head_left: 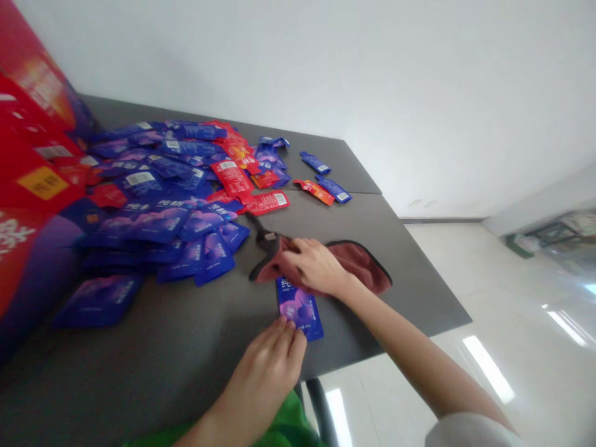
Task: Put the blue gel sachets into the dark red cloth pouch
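My left hand has its fingers drawn together on the lower left edge of a blue and purple pouch lying flat on the dark grey table. My right hand is closed on a reddish-brown cloth with black edging. Part of the cloth covers the pouch's far end, so that end is hidden. To the left lies a stack of similar blue pouches, apart from both hands.
A large red box stands at the left edge. Red pouches lie mixed into the pile. Toward the back right are an orange-red pouch and loose blue pouches. The table ends at the right, above a shiny floor.
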Action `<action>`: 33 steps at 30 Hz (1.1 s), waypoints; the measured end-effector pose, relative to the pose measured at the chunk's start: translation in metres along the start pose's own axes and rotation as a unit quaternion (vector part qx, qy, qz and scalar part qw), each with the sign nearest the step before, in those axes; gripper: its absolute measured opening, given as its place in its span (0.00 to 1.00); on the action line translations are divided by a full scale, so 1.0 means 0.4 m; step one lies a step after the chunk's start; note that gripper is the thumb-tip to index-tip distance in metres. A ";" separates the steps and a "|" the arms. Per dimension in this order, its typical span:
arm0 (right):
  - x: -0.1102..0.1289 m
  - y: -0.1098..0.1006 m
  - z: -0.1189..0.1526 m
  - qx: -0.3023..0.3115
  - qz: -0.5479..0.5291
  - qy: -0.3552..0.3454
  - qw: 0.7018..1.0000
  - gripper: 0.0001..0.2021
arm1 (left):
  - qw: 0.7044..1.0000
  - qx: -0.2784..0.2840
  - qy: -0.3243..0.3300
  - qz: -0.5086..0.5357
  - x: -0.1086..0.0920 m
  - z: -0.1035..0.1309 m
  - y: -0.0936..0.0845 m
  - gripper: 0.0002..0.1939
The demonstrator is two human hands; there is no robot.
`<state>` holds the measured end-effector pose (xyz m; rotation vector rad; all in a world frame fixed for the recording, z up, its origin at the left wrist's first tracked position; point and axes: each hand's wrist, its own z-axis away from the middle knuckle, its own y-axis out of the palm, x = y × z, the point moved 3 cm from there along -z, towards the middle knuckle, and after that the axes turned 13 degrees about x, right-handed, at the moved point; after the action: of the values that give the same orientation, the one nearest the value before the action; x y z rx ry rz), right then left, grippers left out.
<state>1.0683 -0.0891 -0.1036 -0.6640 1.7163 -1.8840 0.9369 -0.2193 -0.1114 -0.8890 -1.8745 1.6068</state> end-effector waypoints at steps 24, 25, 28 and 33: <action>0.006 -0.098 -0.009 -0.084 -0.076 0.066 0.991 0.12 | 0.998 0.064 0.009 0.026 0.010 -0.011 -0.010 0.16; 0.042 -0.107 0.021 -0.088 -0.088 0.030 0.992 0.11 | 0.996 0.082 0.002 0.027 0.008 -0.011 -0.009 0.16; 0.147 -0.085 0.097 -0.014 -0.066 -0.095 0.993 0.08 | 0.990 0.139 -0.017 0.022 0.004 -0.011 -0.005 0.14; 0.128 0.001 0.073 0.038 -0.007 -0.075 0.996 0.08 | 0.997 0.070 0.029 -0.005 0.001 -0.011 -0.013 0.11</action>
<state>1.0489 -0.1447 -0.1003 -0.7676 1.5434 -1.8493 0.9391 -0.2168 -0.1054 -0.8553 -1.7007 1.6657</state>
